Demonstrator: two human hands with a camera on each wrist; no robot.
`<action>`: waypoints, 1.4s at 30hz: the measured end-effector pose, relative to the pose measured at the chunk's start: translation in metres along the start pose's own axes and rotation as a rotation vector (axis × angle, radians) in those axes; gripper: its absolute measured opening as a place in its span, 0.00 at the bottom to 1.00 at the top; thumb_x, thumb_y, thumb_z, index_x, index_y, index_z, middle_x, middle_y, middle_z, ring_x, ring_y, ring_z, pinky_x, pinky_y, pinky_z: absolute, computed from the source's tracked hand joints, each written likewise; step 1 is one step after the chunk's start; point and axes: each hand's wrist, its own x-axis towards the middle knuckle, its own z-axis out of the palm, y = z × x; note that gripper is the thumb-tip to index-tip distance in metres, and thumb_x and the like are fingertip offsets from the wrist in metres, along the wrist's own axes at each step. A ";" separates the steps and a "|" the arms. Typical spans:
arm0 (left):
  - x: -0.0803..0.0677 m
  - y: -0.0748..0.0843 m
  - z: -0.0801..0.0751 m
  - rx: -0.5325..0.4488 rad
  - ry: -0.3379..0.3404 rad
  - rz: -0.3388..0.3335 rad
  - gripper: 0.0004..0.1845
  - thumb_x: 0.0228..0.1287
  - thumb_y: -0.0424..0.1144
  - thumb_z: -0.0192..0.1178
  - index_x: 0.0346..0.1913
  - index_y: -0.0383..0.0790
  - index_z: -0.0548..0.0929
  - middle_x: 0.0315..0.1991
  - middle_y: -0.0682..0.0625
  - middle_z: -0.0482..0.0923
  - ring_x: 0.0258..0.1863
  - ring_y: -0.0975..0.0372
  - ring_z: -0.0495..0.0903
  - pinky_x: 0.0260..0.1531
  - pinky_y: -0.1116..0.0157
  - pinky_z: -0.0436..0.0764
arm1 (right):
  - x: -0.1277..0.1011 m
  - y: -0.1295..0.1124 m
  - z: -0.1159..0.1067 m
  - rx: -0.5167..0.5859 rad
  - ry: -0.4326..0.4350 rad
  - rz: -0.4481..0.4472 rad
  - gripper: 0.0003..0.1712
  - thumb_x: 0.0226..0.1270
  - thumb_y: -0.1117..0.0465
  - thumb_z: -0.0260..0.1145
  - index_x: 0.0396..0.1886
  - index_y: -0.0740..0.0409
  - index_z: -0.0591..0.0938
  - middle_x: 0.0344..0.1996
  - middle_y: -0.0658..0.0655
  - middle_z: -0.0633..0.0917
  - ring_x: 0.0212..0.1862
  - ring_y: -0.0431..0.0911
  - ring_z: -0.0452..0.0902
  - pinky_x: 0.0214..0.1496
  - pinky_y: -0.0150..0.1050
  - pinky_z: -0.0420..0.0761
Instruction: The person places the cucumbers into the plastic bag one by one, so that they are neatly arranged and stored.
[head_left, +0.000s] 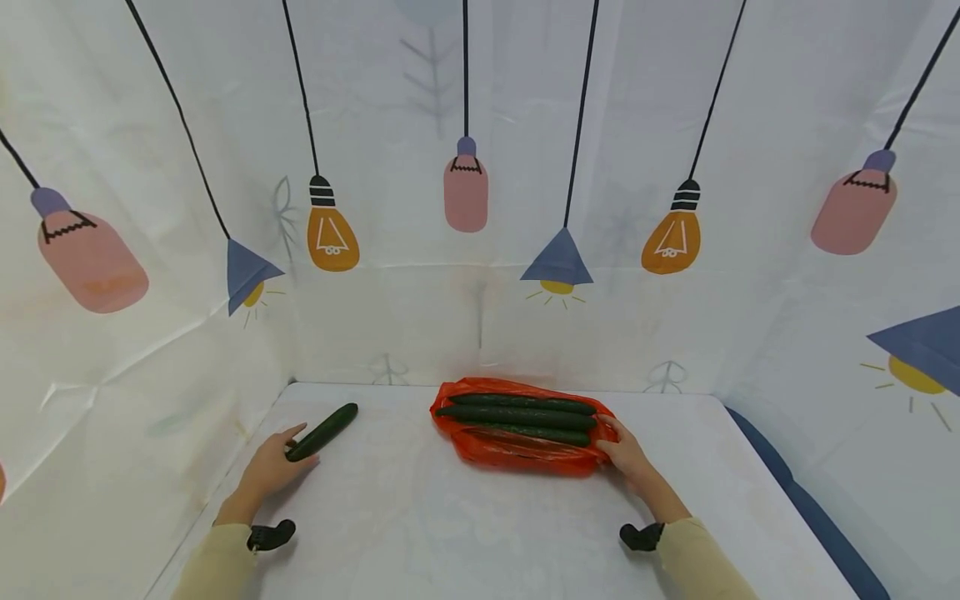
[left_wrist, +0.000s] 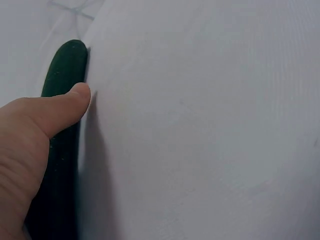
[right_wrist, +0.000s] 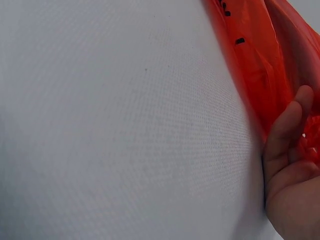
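My left hand (head_left: 268, 468) holds one dark green cucumber (head_left: 330, 429) at the left side of the white table; its far end points away and to the right. In the left wrist view the thumb lies across the cucumber (left_wrist: 64, 70), and the other fingers are hidden. Toward the back middle lies a red-orange plastic bag (head_left: 480, 454), spread wide, with three cucumbers (head_left: 517, 416) side by side in it. My right hand (head_left: 628, 457) grips the bag's right end. In the right wrist view the fingers are against the crumpled bag (right_wrist: 257, 55), partly cut off by the frame.
The white tabletop (head_left: 442, 533) reaches to a white curtain (head_left: 405, 325) printed with hanging lamps, which closes off the back and both sides. Something dark blue (head_left: 795, 500) shows beyond the table's right edge. Each wrist wears a black strap mount (head_left: 272, 536).
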 end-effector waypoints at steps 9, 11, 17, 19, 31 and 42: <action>0.002 0.005 -0.001 0.021 0.013 -0.005 0.30 0.62 0.46 0.67 0.63 0.35 0.74 0.53 0.29 0.73 0.51 0.38 0.74 0.45 0.40 0.72 | 0.001 0.000 0.001 0.026 0.003 0.001 0.36 0.65 0.70 0.55 0.74 0.59 0.58 0.60 0.68 0.60 0.29 0.48 0.71 0.33 0.38 0.77; 0.003 0.007 0.000 0.022 0.031 0.006 0.29 0.62 0.46 0.67 0.62 0.36 0.75 0.52 0.31 0.74 0.49 0.39 0.74 0.45 0.41 0.73 | 0.001 0.000 0.001 0.025 0.007 -0.007 0.37 0.65 0.70 0.55 0.74 0.58 0.57 0.60 0.69 0.60 0.30 0.49 0.71 0.33 0.38 0.77; 0.010 0.014 0.004 0.008 0.067 0.061 0.25 0.61 0.44 0.67 0.59 0.37 0.79 0.46 0.37 0.78 0.44 0.45 0.77 0.42 0.44 0.74 | 0.003 -0.002 -0.001 -0.060 0.013 -0.028 0.43 0.65 0.70 0.56 0.77 0.58 0.49 0.61 0.70 0.61 0.46 0.57 0.70 0.36 0.40 0.78; 0.013 0.019 0.006 -0.001 0.069 0.071 0.24 0.62 0.43 0.67 0.59 0.37 0.79 0.46 0.38 0.78 0.43 0.46 0.77 0.42 0.44 0.74 | 0.005 -0.006 -0.001 -0.103 0.012 -0.041 0.45 0.64 0.70 0.57 0.77 0.57 0.47 0.63 0.69 0.60 0.52 0.60 0.66 0.38 0.41 0.78; 0.040 0.070 0.016 -0.022 0.097 0.241 0.22 0.59 0.40 0.70 0.57 0.43 0.81 0.42 0.45 0.79 0.37 0.55 0.77 0.38 0.51 0.76 | 0.020 -0.040 -0.007 -0.198 -0.026 -0.072 0.49 0.64 0.67 0.58 0.78 0.57 0.41 0.58 0.70 0.65 0.25 0.49 0.71 0.30 0.39 0.76; 0.061 0.113 0.030 -0.046 0.066 0.320 0.21 0.59 0.39 0.70 0.56 0.44 0.82 0.42 0.47 0.79 0.38 0.56 0.76 0.40 0.52 0.75 | 0.022 -0.044 -0.008 -0.211 -0.006 -0.069 0.45 0.62 0.69 0.59 0.76 0.59 0.48 0.57 0.71 0.64 0.25 0.48 0.70 0.28 0.40 0.76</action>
